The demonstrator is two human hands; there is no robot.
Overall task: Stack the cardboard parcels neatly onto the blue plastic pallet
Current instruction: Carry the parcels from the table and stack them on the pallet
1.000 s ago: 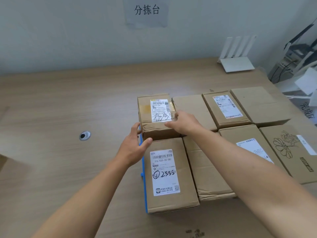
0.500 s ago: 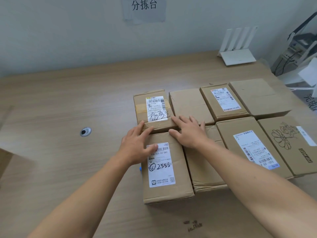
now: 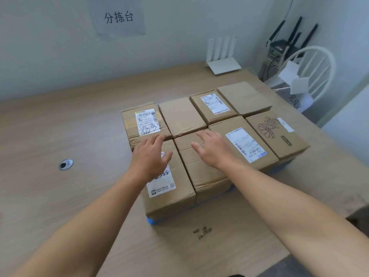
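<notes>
Several cardboard parcels sit side by side in two rows on the blue plastic pallet (image 3: 151, 220), which shows only as thin blue edges under them. My left hand (image 3: 150, 156) hovers flat, fingers apart, over the near-left parcel (image 3: 169, 196) with a white label. My right hand (image 3: 211, 149) lies spread over the plain parcel (image 3: 201, 174) beside it. The far-left parcel (image 3: 143, 120) carries a handwritten label. A parcel with a flower drawing (image 3: 277, 132) is at the right end. Neither hand holds anything.
The pallet rests on a wooden table (image 3: 69, 120) with a round cable hole (image 3: 66, 164) at the left. A white router (image 3: 222, 62) stands at the back edge. A white chair (image 3: 311, 70) and black antennas are at the far right.
Both hands left the far-left parcel and drew back over the near row, now flat and spread. The view shifted, so the whole block of parcels sits lower and more to the right.
</notes>
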